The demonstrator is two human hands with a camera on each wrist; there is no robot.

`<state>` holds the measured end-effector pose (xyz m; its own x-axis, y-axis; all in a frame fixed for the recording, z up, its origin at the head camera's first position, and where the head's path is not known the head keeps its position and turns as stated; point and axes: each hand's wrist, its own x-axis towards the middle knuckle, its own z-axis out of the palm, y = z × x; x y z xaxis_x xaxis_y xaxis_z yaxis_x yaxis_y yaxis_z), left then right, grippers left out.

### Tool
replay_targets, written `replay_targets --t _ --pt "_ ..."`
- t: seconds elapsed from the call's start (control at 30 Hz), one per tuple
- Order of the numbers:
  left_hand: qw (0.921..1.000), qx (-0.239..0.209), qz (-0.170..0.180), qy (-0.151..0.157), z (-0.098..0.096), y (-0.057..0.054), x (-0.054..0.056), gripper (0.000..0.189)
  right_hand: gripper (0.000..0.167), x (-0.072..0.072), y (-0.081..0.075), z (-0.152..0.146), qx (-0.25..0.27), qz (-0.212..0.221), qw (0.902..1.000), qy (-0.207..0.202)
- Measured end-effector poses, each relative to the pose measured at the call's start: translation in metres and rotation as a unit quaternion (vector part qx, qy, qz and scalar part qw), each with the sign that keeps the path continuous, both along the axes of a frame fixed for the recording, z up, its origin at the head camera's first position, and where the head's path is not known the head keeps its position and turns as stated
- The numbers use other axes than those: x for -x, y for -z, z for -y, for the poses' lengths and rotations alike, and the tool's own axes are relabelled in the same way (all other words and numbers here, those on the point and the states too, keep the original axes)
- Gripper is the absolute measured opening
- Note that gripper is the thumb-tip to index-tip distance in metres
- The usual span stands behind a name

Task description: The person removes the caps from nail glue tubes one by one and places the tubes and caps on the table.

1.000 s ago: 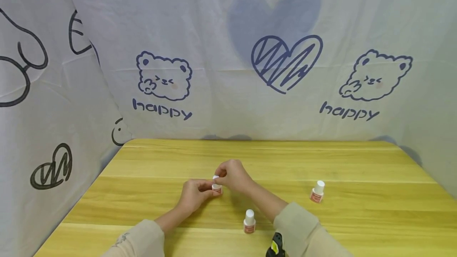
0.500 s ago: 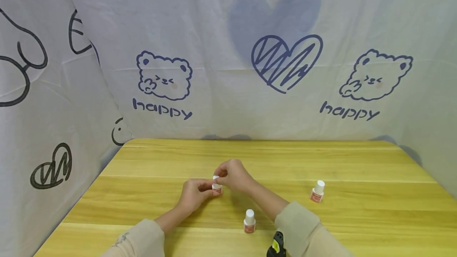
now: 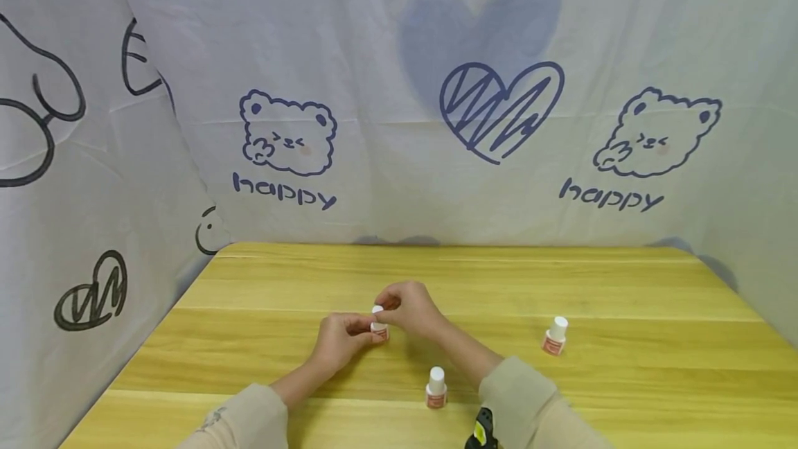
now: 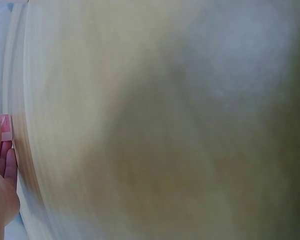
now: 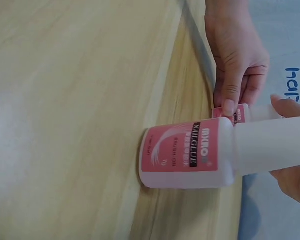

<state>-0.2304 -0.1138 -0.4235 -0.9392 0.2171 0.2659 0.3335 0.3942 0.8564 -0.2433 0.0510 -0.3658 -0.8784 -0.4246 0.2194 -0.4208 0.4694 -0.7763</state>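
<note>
Left of the table's centre, a small white nail glue bottle [image 3: 379,332] with a pink label stands upright. My left hand [image 3: 337,342] pinches its body between thumb and fingers, and that grip shows again at the edge of the left wrist view, where the bottle [image 4: 6,128] is partly cut off. From the other side, my right hand [image 3: 411,307] holds the white cap [image 3: 377,310] with thumb and fingertips. The cap is on the bottle or right at its neck; fingers hide the join. In the right wrist view a nearer nail glue bottle [image 5: 180,150] covers part of the right hand [image 5: 293,187].
A second capped bottle [image 3: 436,391] stands nearer the front, left of the right forearm. Farther right is a third capped bottle [image 3: 553,339]. A black object with a yellow patch [image 3: 481,431] shows beside the right sleeve. Printed cloth [image 3: 399,186] hangs behind the wooden table [image 3: 287,276].
</note>
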Motion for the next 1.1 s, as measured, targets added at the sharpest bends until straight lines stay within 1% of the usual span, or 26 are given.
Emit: replay_targets --t 0.13,0.27,0.4,0.57,0.77,0.93,1.1 --pt "0.9999 -0.010 0.003 0.009 -0.0005 -0.0007 -0.0009 0.019 0.006 0.0003 0.0028 0.0009 0.014 0.008 0.9997 0.019" --pt "0.9999 -0.016 0.005 0.002 -0.0008 -0.0007 -0.0013 0.019 0.005 0.0009 0.0039 0.0020 0.016 0.015 0.9994 0.027" --pt "0.9998 -0.016 0.010 -0.002 -0.0008 0.0020 0.0001 0.017 0.004 0.0008 0.0036 0.0022 0.015 0.023 0.9992 0.029" --pt "0.9999 -0.012 0.011 -0.003 -0.0008 0.0032 0.0010 0.018 0.005 0.0004 0.0015 0.0022 0.007 0.027 0.9993 0.025" --pt "0.9996 -0.020 0.018 0.001 -0.0011 -0.0011 -0.0018 0.019 0.007 0.0003 -0.0006 0.0017 -0.008 0.035 0.9991 0.020" --pt "0.9997 -0.012 0.021 0.003 -0.0011 -0.0018 -0.0018 0.019 0.009 0.0007 -0.0016 0.0015 -0.019 0.025 0.9994 0.010" --pt "0.9999 0.000 0.012 -0.007 -0.0008 -0.0008 -0.0009 0.018 0.012 0.0008 -0.0016 0.0015 -0.033 0.016 0.9993 -0.004"
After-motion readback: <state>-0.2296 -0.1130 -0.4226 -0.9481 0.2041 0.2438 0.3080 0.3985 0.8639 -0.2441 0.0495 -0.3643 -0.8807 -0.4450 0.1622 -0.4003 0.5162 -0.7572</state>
